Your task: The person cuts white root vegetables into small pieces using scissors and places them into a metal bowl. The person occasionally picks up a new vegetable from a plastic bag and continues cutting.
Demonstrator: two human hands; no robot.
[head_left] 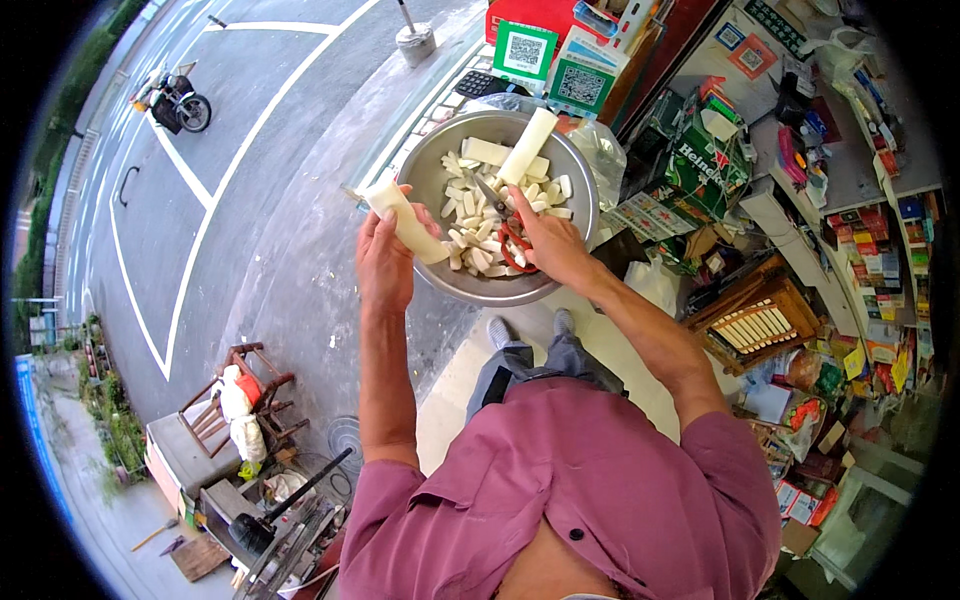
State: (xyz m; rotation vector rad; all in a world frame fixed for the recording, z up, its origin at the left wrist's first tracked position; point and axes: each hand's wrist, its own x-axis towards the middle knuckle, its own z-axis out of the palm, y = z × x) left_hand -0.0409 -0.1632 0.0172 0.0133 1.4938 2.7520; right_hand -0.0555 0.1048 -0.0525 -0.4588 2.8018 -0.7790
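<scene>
A thick, pale white stalk (402,215), shaped like a cylinder, is in my left hand (383,262); its lower end reaches over the left rim of a wide metal bowl (588,183). My right hand (552,243) grips scissors (510,240) with red handles, their dark blades pointing up and left over the bowl. Many short, finger-sized white pieces (482,238) fill its bottom. Two more white stalks lie toward the far side: one upright stalk (528,147) leans across the rim, and another stalk (484,153) lies crosswise beneath it. Some scissor handle is hidden by my fingers.
Behind the bowl stand two green-and-white code signs (524,52) and a black calculator (488,84) on a glass counter. Green cartons (705,150) and cluttered shelves fill the right. At lower left are a wooden stool (265,385) and boxes; a motorcycle (178,103) stands on the pavement.
</scene>
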